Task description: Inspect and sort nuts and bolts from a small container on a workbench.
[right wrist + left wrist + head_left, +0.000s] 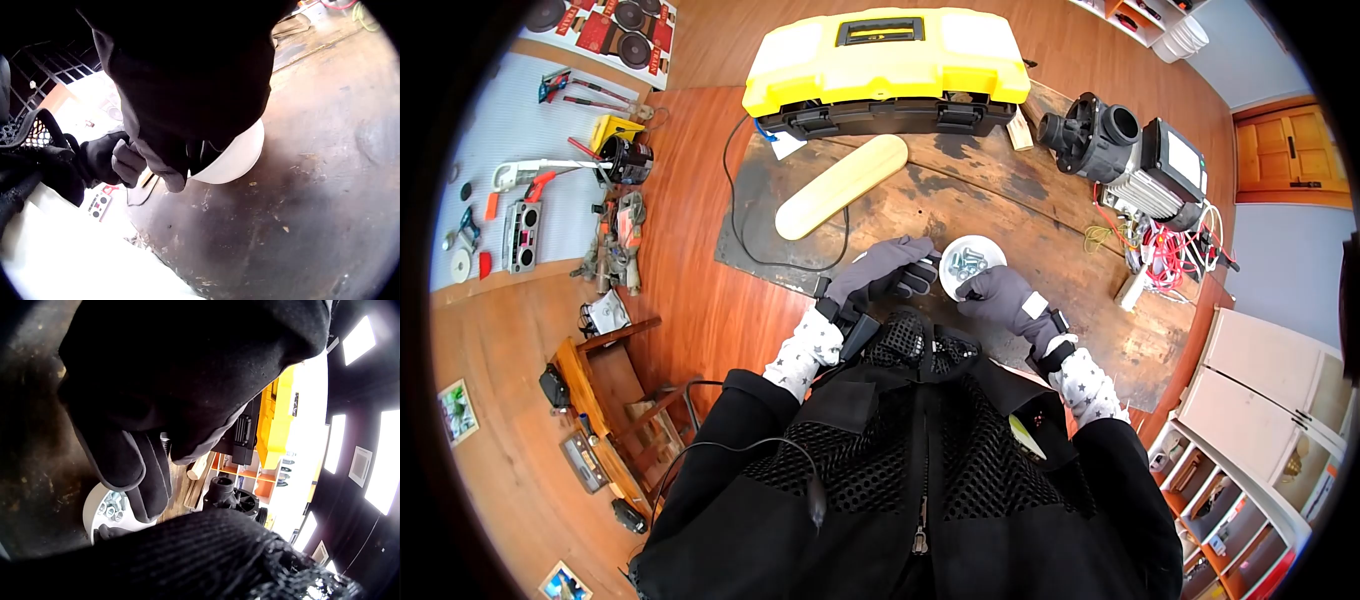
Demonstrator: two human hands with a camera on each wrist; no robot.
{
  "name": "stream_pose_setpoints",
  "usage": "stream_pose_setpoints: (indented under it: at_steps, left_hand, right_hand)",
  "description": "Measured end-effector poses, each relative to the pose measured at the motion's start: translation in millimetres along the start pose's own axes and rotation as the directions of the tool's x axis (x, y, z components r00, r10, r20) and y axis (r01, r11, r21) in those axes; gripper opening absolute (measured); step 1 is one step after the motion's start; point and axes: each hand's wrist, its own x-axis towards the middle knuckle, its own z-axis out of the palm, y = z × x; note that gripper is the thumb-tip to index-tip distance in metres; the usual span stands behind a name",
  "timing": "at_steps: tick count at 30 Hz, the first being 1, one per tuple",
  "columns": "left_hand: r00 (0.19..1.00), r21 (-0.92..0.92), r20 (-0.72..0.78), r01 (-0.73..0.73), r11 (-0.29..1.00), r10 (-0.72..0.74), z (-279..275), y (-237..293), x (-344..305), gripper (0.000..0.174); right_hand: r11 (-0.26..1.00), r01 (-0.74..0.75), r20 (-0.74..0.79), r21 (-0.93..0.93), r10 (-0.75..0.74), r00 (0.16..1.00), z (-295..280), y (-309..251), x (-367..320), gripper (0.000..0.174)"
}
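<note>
A white bowl (pixel 945 281) with several metal bolts and nuts (pixel 968 263) stands near the person on the wooden table. At its right side the right hand (pixel 1005 298), in a grey glove, grips the rim; the right wrist view shows its gloved fingers (pixel 165 175) against the bowl (pixel 240 156). Just left of the bowl is the gloved left hand (pixel 885 272), its fingers bent. Between those fingers (pixel 153 487) a small ridged metal piece, apparently a bolt (pixel 165 442), shows in the left wrist view; its other end is hidden.
Behind the bowl lies a rounded wooden board (pixel 842 188), with a black cable (pixel 735 205) beside it. A yellow-lidded toolbox (pixel 885 75) stands at the table's back. On the right are a black pump (pixel 1100 140) and tangled wires (pixel 1175 255).
</note>
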Motion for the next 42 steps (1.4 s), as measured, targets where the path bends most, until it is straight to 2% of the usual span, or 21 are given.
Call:
stream_pose_setpoints:
  at_steps: [6, 8, 9, 11, 12, 15, 19, 21, 22, 24, 25, 27, 28, 29, 30, 34, 36, 37, 39, 40, 42]
  left_hand:
    - [1.0, 0.009, -0.001, -0.003, 1.0, 0.003, -4, -4, 3, 0.031]
    - [1.0, 0.068, -0.021, -0.015, 0.998, 0.017, -1, -2, 1, 0.033]
    - [0.999, 0.124, -0.042, -0.027, 0.992, 0.033, 2, 2, -2, 0.035]
    - [1.0, 0.111, 0.005, -0.016, 0.994, 0.015, 6, 12, -5, 0.038]
    - [0.999, 0.095, 0.051, -0.003, 0.995, -0.002, 9, 17, -6, 0.04]
    - [0.998, 0.178, -0.019, -0.056, 0.982, 0.06, 25, 24, -9, 0.042]
    - [0.998, 0.32, -0.037, -0.027, 0.947, 0.041, 51, 45, -22, 0.042]
    - [0.998, 0.329, -0.026, -0.046, 0.943, 0.057, 54, 46, -18, 0.04]
    - [0.998, 0.336, -0.021, -0.042, 0.941, 0.052, 55, 46, -16, 0.04]
    - [0.983, 0.278, -0.065, -0.146, 0.949, 0.17, 59, 45, -12, 0.04]
    - [0.985, 0.286, -0.057, -0.142, 0.948, 0.165, 59, 44, -9, 0.04]
    - [0.967, 0.224, -0.117, -0.197, 0.954, 0.227, 59, 39, -6, 0.04]
    - [0.971, 0.232, -0.123, -0.175, 0.957, 0.208, 65, 41, -7, 0.037]
    - [0.972, 0.238, -0.117, -0.17, 0.956, 0.202, 69, 39, -6, 0.037]
    - [0.972, 0.244, -0.115, -0.172, 0.954, 0.205, 72, 37, -4, 0.035]
    - [0.979, 0.143, -0.051, -0.186, 0.972, 0.195, 75, 30, 7, 0.032]
    - [0.981, 0.088, -0.002, -0.194, 0.977, 0.195, 71, 28, 13, 0.032]
    - [0.977, -0.002, 0.104, -0.186, 0.983, 0.185, 64, 25, 19, 0.033]
    - [0.961, -0.087, 0.211, -0.165, 0.982, 0.18, 62, 22, 22, 0.034]
    - [0.978, -0.093, 0.13, -0.152, 0.984, 0.163, 69, 24, 16, 0.035]
    - [0.988, -0.096, 0.051, -0.139, 0.986, 0.144, 81, 26, 8, 0.037]
  right_hand:
    - [0.957, -0.234, -0.058, 0.17, 0.247, 0.967, -5, -21, -3, 0.026]
    - [0.683, -0.206, -0.155, 0.701, 0.428, 0.89, 1, -19, -6, 0.026]
    - [0.683, -0.203, -0.158, 0.702, 0.427, 0.89, 4, -15, -6, 0.026]
    - [0.195, 0.121, -0.18, 0.973, 0.324, 0.929, 11, -2, -8, 0.027]
    - [-0.001, 0.152, -0.146, 0.988, 0.253, 0.956, 10, -1, -7, 0.033]
    - [-0.158, 0.207, -0.19, 0.965, 0.113, 0.975, 11, -7, -9, 0.033]
    - [0.01, 0.21, -0.207, 0.978, 0.221, 0.953, 15, -10, -6, 0.034]
    - [-0.248, 0.205, -0.17, 0.947, 0.157, 0.973, 19, -1, 0, 0.033]
    - [-0.252, 0.214, -0.177, 0.944, 0.163, 0.971, 20, -1, 2, 0.033]
    - [0.041, 0.32, -0.322, 0.947, 0.186, 0.928, 22, -4, 7, 0.032]
    - [0.04, 0.329, -0.33, 0.943, 0.194, 0.924, 22, -6, 7, 0.032]
    - [0.701, 0.369, -0.593, 0.61, 0.094, 0.8, 22, -13, 5, 0.031]
    - [0.7, 0.369, -0.598, 0.612, 0.104, 0.795, 19, -21, 6, 0.031]
    - [0.273, 0.415, -0.47, 0.868, 0.181, 0.864, 15, -28, 9, 0.03]
    - [-0.221, 0.358, -0.324, 0.907, 0.176, 0.929, 13, -32, 10, 0.03]
    - [-0.029, 0.439, -0.431, 0.898, 0.142, 0.891, 24, -15, 15, 0.03]
    - [-0.411, 0.352, -0.361, 0.841, 0.058, 0.931, 38, 4, 23, 0.031]
    - [-0.414, 0.355, -0.364, 0.838, 0.06, 0.929, 42, 7, 23, 0.031]
    - [0.158, 0.452, -0.477, 0.878, 0.21, 0.853, 47, 10, 22, 0.03]
    - [0.157, 0.457, -0.482, 0.876, 0.212, 0.85, 37, -7, 16, 0.03]
    - [0.542, 0.476, -0.644, 0.693, 0.169, 0.746, 17, -37, 3, 0.029]
